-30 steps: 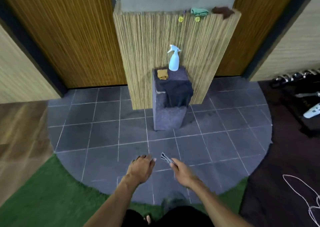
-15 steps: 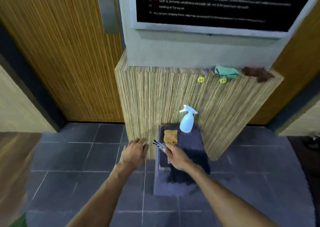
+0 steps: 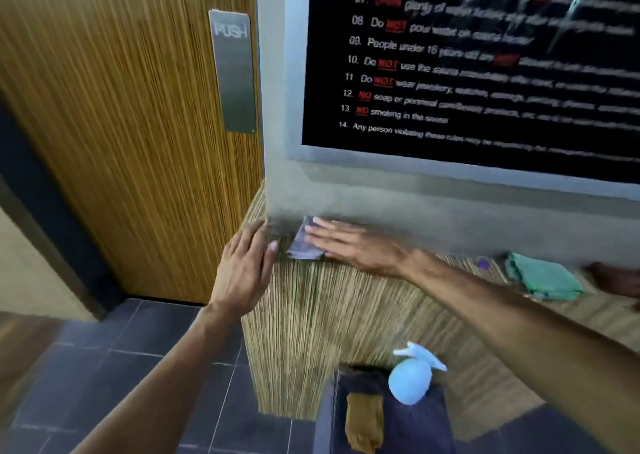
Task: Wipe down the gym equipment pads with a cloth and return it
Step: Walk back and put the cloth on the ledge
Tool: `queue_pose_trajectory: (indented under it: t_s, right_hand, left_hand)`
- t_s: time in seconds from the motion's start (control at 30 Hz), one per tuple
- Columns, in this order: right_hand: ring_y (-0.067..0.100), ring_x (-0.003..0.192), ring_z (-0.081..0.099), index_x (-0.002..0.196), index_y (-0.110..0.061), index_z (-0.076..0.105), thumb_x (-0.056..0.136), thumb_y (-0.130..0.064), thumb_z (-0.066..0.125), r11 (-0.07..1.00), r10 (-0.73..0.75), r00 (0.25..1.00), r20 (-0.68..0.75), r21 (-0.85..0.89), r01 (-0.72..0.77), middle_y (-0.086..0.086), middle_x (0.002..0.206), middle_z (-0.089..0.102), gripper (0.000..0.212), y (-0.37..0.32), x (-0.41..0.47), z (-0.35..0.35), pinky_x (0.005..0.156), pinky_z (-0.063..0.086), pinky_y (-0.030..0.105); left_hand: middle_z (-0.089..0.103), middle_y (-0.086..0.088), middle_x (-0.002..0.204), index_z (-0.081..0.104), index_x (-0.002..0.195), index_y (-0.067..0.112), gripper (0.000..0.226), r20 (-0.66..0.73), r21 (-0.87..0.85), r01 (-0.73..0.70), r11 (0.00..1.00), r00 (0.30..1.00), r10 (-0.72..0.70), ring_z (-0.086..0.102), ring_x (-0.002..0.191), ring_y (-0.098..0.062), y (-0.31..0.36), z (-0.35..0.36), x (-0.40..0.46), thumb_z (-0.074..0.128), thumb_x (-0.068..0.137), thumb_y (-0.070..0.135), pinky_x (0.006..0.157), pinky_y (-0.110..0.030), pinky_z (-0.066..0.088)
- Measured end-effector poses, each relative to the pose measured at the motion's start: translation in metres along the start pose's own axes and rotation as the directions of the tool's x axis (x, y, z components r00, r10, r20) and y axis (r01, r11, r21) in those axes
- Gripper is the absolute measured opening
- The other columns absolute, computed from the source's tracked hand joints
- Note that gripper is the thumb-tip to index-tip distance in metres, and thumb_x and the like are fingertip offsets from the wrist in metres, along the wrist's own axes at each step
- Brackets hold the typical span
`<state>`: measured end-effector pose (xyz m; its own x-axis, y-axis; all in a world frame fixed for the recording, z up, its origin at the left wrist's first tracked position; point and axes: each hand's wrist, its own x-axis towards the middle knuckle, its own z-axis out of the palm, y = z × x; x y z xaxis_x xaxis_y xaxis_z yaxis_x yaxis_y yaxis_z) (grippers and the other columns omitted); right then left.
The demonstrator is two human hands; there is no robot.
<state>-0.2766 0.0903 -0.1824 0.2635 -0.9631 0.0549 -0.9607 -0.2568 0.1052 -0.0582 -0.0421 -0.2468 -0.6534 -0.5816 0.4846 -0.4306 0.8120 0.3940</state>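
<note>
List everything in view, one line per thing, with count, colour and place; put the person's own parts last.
cloth: 1, grey-purple, folded, on the left end of the ledge top under the right hand
ledge: 1, tan reed-textured, below the grey wall
green cloth: 1, on the ledge, right
brown cloth: 1, ledge's far right, blurred
spray bottle: 1, light blue, on the dark pedestal below
mustard cloth: 1, on the pedestal
pedestal: 1, dark
rules sign: 1, black
door: 1, wooden
push plate: 1, metal
left hand: 1, at the ledge's corner
right hand: 1, flat on the cloth
</note>
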Motion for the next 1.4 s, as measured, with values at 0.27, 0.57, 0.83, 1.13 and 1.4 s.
queue_pose_trajectory:
  t_s: [0.27,0.57,0.83,1.13,1.4]
  right_hand:
    - [0.011,0.151,-0.004,0.154,-0.018,0.008,0.105,-0.031,0.033,0.987,-0.092,0.988,0.123,0.14,0.074,0.0,0.164,0.004,0.057,0.032,0.007,0.033,0.124,0.011,0.042]
    - [0.004,0.148,-0.013,0.154,-0.022,-0.001,0.085,-0.005,0.051,0.953,-0.171,0.914,0.367,0.298,0.059,-0.003,0.162,-0.011,0.088,0.038,0.01,0.0,0.117,-0.013,0.019]
    - [0.004,0.145,-0.025,0.153,-0.028,-0.009,0.095,-0.06,0.038,0.95,-0.13,0.966,0.224,0.306,0.056,-0.005,0.16,-0.021,0.081,0.015,0.012,0.025,0.122,-0.007,0.035]
    - [0.012,0.149,-0.016,0.154,-0.019,0.0,0.096,-0.052,0.043,0.952,-0.243,0.956,0.161,0.23,0.203,0.003,0.163,-0.01,0.079,0.024,0.017,0.033,0.122,-0.008,0.034]
    - [0.013,0.15,-0.014,0.154,-0.02,0.0,0.096,-0.052,0.046,0.94,-0.318,0.935,0.155,0.185,0.288,0.005,0.163,-0.01,0.081,0.036,0.023,0.035,0.121,-0.011,0.03]
  left_hand:
    - [0.043,-0.008,0.153,0.041,0.146,0.01,0.056,0.049,0.105,-0.015,0.994,0.999,0.009,0.035,0.146,-0.019,-0.023,0.038,0.009,0.03,0.102,0.044,0.12,-0.039,0.024]
    - [0.038,-0.005,0.156,0.039,0.147,0.012,0.061,0.038,0.103,0.014,0.995,0.999,-0.018,0.029,0.148,-0.016,-0.02,0.039,0.008,0.03,0.1,0.05,0.121,-0.041,0.022]
    - [0.043,-0.005,0.153,0.045,0.143,0.013,0.061,-0.004,0.094,0.035,0.995,0.999,-0.035,0.032,0.147,-0.017,-0.012,0.04,0.006,0.034,0.098,0.054,0.12,-0.04,0.024]
    - [0.053,-0.007,0.145,0.051,0.134,0.011,0.055,-0.069,0.104,0.047,0.993,0.997,-0.04,0.039,0.143,-0.018,-0.01,0.045,0.008,0.042,0.097,0.05,0.116,-0.041,0.028]
    - [0.056,-0.007,0.142,0.054,0.133,0.009,0.057,-0.074,0.127,0.049,0.991,0.996,-0.04,0.041,0.141,-0.019,-0.01,0.047,0.009,0.038,0.097,0.05,0.116,-0.037,0.026]
